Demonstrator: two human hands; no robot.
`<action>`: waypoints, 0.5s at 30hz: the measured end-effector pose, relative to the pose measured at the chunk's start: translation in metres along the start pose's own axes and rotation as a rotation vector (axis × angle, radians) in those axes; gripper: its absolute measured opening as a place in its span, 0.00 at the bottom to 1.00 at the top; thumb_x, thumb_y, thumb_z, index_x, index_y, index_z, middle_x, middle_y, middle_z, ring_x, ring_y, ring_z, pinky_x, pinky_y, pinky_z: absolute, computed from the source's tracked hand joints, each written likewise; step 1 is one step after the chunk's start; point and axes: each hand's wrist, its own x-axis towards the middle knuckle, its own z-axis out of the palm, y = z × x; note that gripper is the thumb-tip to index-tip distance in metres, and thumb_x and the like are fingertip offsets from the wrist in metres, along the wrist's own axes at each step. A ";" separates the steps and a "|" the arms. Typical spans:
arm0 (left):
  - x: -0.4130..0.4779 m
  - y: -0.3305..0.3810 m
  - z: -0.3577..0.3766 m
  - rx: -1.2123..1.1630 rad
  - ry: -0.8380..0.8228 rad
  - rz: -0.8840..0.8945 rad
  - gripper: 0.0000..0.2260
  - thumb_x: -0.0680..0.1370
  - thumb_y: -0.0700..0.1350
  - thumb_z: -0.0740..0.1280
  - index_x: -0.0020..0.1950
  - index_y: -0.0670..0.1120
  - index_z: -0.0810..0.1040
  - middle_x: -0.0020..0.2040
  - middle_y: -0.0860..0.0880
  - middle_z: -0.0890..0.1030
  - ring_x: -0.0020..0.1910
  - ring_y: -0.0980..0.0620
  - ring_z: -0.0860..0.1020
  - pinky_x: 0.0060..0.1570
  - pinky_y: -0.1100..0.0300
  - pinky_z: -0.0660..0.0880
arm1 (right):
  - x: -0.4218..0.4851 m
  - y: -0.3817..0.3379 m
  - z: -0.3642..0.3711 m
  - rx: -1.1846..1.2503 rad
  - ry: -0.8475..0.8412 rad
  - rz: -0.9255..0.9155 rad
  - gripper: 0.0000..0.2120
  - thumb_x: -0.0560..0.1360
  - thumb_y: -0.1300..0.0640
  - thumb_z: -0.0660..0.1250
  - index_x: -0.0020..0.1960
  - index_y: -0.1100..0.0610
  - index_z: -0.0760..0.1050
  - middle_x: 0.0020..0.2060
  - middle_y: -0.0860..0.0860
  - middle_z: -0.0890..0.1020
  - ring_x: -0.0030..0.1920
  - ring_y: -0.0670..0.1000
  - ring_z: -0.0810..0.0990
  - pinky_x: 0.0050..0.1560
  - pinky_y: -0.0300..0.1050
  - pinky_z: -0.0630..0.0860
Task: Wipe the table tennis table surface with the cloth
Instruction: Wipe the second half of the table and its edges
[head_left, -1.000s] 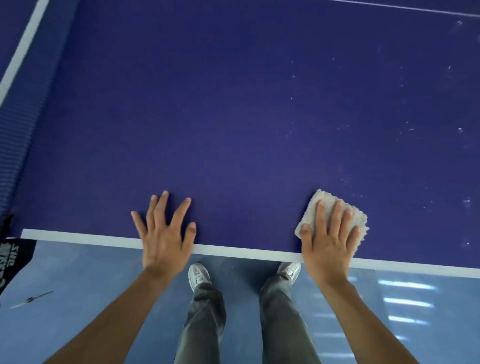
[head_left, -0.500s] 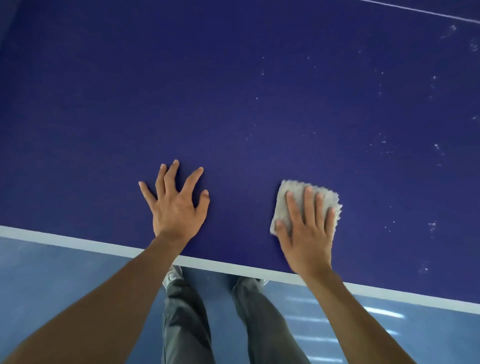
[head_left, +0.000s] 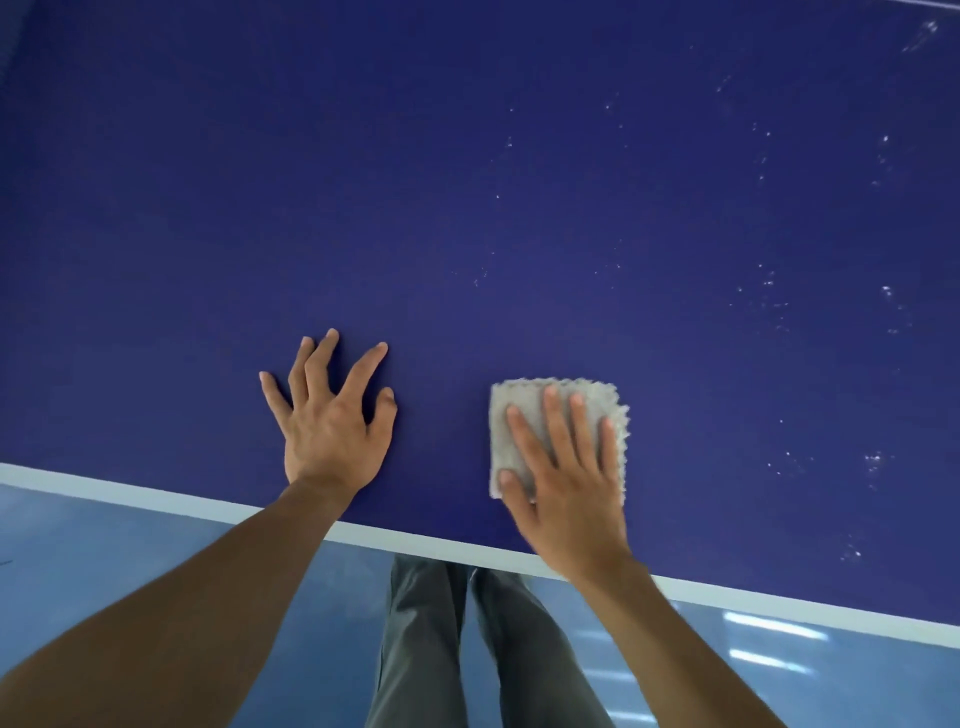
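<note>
On table (head_left: 571, 234): right hand (head_left: 563, 486) flat, pressing cloth (head_left: 511, 431); left hand (head_left: 332, 421) splayed, empty.

One wide-angle camera, worn on the head, looks steeply down and slightly forward from close above the near edge of the blue surface (head_left: 467, 182), taking in the floor (head_left: 104, 571) and the person's legs (head_left: 426, 649) beneath.

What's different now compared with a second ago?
The right hand slid the cloth away from the white edge line, farther onto the table and a little toward the left hand, which also moved farther on. Nothing was picked up or let go. Unchanged: the right hand presses flat on the cloth, the left rests flat with fingers spread.
</note>
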 end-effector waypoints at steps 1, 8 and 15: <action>0.000 0.000 0.000 0.006 -0.009 -0.002 0.23 0.81 0.60 0.55 0.77 0.61 0.67 0.80 0.44 0.61 0.82 0.41 0.55 0.77 0.29 0.46 | 0.007 0.011 -0.006 -0.015 -0.002 0.060 0.31 0.84 0.38 0.51 0.84 0.46 0.54 0.84 0.54 0.51 0.84 0.60 0.48 0.80 0.68 0.50; 0.001 0.006 -0.009 -0.038 -0.058 -0.043 0.24 0.80 0.60 0.56 0.77 0.61 0.69 0.80 0.45 0.62 0.82 0.42 0.55 0.78 0.31 0.45 | 0.127 -0.005 -0.036 0.205 0.006 0.547 0.34 0.84 0.38 0.49 0.85 0.45 0.41 0.84 0.54 0.37 0.82 0.59 0.34 0.79 0.68 0.34; 0.018 0.001 -0.019 -0.033 -0.045 0.026 0.22 0.81 0.58 0.56 0.75 0.56 0.69 0.77 0.43 0.65 0.80 0.40 0.58 0.78 0.31 0.43 | 0.075 -0.060 -0.003 0.051 -0.005 -0.040 0.29 0.86 0.39 0.42 0.85 0.47 0.51 0.85 0.55 0.46 0.84 0.59 0.41 0.80 0.68 0.49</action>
